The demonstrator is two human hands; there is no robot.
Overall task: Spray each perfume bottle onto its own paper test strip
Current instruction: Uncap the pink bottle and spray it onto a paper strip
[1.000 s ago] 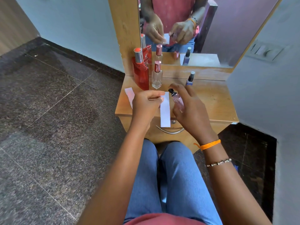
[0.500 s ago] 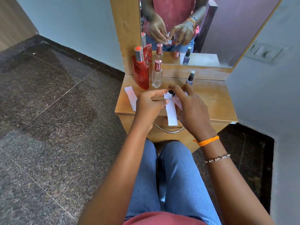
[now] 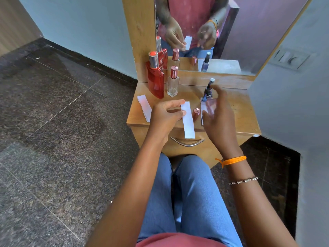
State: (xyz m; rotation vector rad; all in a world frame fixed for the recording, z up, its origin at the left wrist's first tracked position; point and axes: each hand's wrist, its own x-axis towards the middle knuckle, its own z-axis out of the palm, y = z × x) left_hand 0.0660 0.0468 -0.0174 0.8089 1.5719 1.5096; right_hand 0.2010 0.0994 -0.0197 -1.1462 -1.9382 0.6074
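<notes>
Above the wooden table (image 3: pixel 236 113), the left hand (image 3: pixel 164 116) pinches a paper strip (image 3: pixel 188 120) by its top, the blurred right hand (image 3: pixel 218 114) curls around a small pink bottle (image 3: pixel 211 106), and farther back stand a blue bottle (image 3: pixel 207 90), a clear bottle (image 3: pixel 173 82) and a red bottle (image 3: pixel 156 77).

a small wooden dressing unit (image 3: pixel 231 111) with a drawer handle (image 3: pixel 187 142) and a wood-framed mirror (image 3: pixel 252 32) stands against pale blue walls (image 3: pixel 85 27) on dark speckled granite floor (image 3: pixel 53 122); a switch panel (image 3: pixel 289 58) sits right.
</notes>
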